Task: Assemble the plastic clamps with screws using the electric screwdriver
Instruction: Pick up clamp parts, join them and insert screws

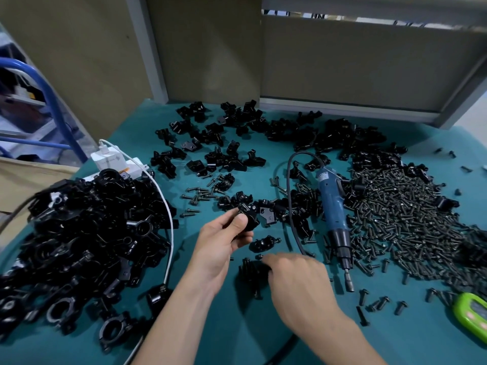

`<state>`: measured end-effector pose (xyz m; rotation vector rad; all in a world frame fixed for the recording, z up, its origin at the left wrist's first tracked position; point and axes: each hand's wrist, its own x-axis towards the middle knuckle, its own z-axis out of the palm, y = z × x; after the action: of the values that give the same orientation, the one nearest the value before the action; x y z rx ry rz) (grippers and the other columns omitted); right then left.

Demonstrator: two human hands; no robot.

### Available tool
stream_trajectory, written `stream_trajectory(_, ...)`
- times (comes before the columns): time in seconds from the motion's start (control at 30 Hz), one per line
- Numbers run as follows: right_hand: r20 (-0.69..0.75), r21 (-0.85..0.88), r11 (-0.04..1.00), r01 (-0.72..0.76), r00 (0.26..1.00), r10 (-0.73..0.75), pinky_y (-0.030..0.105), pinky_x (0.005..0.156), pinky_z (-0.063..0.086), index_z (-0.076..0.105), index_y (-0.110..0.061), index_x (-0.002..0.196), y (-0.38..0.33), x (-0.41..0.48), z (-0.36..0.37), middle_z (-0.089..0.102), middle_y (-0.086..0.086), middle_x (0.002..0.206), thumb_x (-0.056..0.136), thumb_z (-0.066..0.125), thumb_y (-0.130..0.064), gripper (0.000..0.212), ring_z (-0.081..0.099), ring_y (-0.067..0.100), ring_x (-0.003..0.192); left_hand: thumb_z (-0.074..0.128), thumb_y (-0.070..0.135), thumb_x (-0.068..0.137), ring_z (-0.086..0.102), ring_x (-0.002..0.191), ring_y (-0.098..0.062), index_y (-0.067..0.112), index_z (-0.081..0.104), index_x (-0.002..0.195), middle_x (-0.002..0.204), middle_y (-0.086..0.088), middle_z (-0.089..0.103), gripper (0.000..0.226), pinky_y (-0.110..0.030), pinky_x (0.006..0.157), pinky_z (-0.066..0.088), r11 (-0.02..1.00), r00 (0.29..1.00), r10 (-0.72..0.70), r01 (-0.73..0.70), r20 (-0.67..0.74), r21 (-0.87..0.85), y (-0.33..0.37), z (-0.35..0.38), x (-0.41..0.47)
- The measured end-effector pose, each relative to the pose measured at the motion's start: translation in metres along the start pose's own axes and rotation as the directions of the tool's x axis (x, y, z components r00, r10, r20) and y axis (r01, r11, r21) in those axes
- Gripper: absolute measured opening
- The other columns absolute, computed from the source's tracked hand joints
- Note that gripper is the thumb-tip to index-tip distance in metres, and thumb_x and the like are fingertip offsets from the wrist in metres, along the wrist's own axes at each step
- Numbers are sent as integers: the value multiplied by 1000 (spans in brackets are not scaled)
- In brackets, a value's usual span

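At table centre, left hand (224,241) lifted off the teal mat (237,335), fingers and thumb closed round one black clamp half (250,219). Just toward six o'clock of it, right hand (295,277) palm down and blurred, fingertips curled over a small cluster of screws (250,270); cannot tell whether one is pinched. Between the hands, a second clamp piece (263,242) lying on the mat, apart from both.

At three o'clock of the right hand, near but not touching: electric screwdriver (334,217), blue body, long axis running twelve to six, bit end toward six, cord looping off toward twelve. Nearer the right hand by far, so probably that hand's to take once a screw sits in the held half.

Beyond it at three o'clock, the big screw heap (411,219); at nine o'clock, a pile of assembled clamps (87,233); at twelve, loose clamp halves (224,143).

Label on the screwdriver body and marking on the white charger block (108,160) both too small to read.
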<state>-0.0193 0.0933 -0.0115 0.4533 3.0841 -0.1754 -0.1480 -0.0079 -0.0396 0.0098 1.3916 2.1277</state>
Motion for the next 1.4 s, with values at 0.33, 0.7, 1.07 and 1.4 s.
stream_trajectory(0.33,0,754,620,-214,945,327,14,64,58,81,-40,84,45,24,-16,76,-21,78,85,81,-9,31,71,-6,74,78,14,87,71,71,-12,12,59,140,92,5,80,57,-20,71,58,981,990,129,-121,-48,152,-7,16,12)
stream_trajectory(0.7,-180,968,231,100,915,360,31,69,63,83,-27,84,60,81,-32,78,6,76,86,81,-7,21,76,23,69,82,15,87,76,83,-8,55,76,88,97,13,80,40,-17,73,58,886,941,328,-338,85,318,-22,33,27)
stream_trajectory(1.07,-204,940,331,86,918,341,33,71,60,82,-34,80,62,75,-9,78,-3,75,78,88,-10,25,75,15,70,81,59,61,71,111,-4,68,70,93,115,23,75,34,-24,93,57,823,899,429,-428,86,374,-27,32,31)
stream_trajectory(1.4,-260,917,380,121,904,339,24,66,60,80,-39,83,63,71,-6,77,-8,72,79,87,-14,26,75,12,67,86,20,82,69,104,7,70,69,93,107,30,74,55,-12,88,54,758,875,470,-467,115,456,-31,29,29)
